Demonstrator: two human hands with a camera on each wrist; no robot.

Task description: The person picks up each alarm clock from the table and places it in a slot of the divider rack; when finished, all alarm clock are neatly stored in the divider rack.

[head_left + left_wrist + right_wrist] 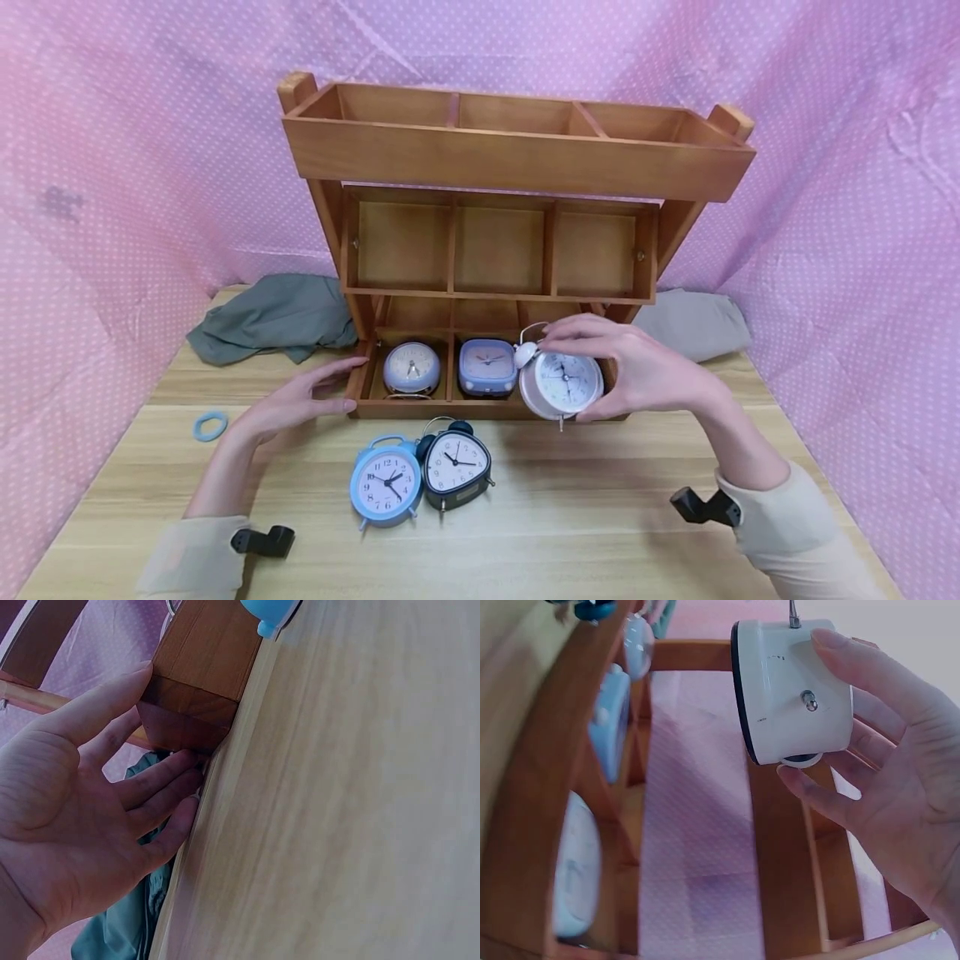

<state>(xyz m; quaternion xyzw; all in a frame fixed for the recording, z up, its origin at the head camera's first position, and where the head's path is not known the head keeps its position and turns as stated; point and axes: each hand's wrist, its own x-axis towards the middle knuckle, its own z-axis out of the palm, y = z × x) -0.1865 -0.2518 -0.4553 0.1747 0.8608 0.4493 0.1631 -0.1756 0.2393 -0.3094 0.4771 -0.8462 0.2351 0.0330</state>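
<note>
My right hand (637,367) grips a white twin-bell alarm clock (561,383) at the front of the right bottom compartment of a wooden shelf rack (517,158); the right wrist view shows the clock's white back (795,690) with fingers curled round it. My left hand (300,400) lies open with straight fingers touching the rack's bottom left corner (187,697). A silvery round clock (411,368) sits in the left bottom compartment and a lilac square clock (487,365) in the middle one. A blue round clock (386,482) and a black clock (456,467) stand on the table in front.
The wooden table (600,517) carries a grey-green cloth (273,317) behind left of the rack and a beige cloth (693,321) behind right. A light blue hair tie (211,426) lies at the left. Pink dotted fabric walls surround the table. The rack's upper tiers hold nothing.
</note>
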